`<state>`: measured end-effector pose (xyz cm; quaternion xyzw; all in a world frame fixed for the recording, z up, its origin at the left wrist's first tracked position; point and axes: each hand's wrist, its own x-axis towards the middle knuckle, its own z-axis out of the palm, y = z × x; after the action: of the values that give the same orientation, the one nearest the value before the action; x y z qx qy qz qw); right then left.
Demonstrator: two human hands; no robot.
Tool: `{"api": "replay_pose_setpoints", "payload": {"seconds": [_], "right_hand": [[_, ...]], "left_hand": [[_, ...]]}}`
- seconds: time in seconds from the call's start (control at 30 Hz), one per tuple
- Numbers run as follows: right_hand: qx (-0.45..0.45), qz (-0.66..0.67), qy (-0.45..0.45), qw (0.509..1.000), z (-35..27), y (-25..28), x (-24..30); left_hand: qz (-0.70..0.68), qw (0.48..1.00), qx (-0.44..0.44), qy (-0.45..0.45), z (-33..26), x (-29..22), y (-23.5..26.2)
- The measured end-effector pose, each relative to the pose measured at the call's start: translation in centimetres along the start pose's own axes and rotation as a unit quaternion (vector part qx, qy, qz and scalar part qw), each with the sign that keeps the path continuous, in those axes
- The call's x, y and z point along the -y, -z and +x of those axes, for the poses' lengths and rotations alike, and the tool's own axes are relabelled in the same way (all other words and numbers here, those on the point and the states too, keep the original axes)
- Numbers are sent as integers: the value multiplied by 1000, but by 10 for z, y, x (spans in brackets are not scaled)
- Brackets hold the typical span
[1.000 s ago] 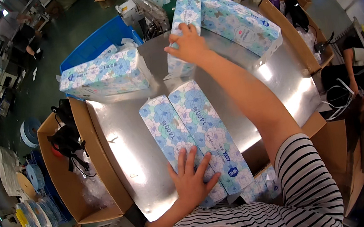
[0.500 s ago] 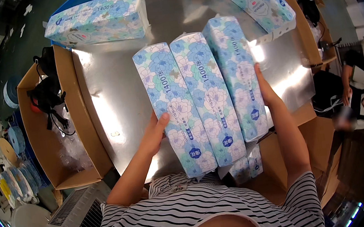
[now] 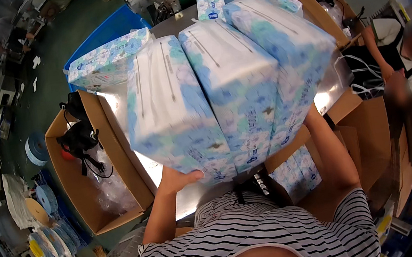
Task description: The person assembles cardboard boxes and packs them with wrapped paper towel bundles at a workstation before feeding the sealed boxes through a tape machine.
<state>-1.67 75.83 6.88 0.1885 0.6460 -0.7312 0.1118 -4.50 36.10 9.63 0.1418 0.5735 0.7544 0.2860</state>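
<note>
Three blue-and-white flowered tissue packs, a left one (image 3: 161,87), a middle one (image 3: 226,48) and a right one (image 3: 281,25), are held side by side in front of me. They tilt so that their whitish faces with dark slit lines show. My left hand (image 3: 179,180) grips the left pack low on its outer side, thumb on the near end. My right hand (image 3: 313,117) presses the right pack from the other side; its fingers are hidden behind the pack. Below the bundle, more tissue packs (image 3: 297,171) lie inside an open cardboard box (image 3: 367,130).
A metal table (image 3: 169,27) lies under the bundle. Other tissue packs stand at its far side, one (image 3: 108,60) by a blue bin (image 3: 105,31). At the left, a cardboard box (image 3: 115,151) holds clear plastic and black cords. A co-worker's arm (image 3: 378,54) shows at the right.
The three packs have tipped, so their slit-marked faces now show instead of their narrow sides. Both hands stay on them. My view has shifted, bringing more of the left floor in.
</note>
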Motion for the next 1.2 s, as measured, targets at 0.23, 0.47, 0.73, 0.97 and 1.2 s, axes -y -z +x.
{"api": "replay_pose_setpoints", "payload": {"seconds": [0.23,0.47,0.73,0.97,1.2], "right_hand": [[-159,154,84,972,-58,-46,-26],[-224,223,182,931,-147,-49,-17],[-332,271,309,849,-312,-38,-49],[-388,326,390,769,-400,-53,-83],[-423,469,397,667,-443,-88,-122]], "left_hand": [[163,972,13,170,-39,8,-19],[124,981,31,146,-44,3,-19],[229,935,186,-197,16,-33,-130],[233,838,314,-381,37,-58,-219],[345,733,527,-257,48,-98,-368]]}}
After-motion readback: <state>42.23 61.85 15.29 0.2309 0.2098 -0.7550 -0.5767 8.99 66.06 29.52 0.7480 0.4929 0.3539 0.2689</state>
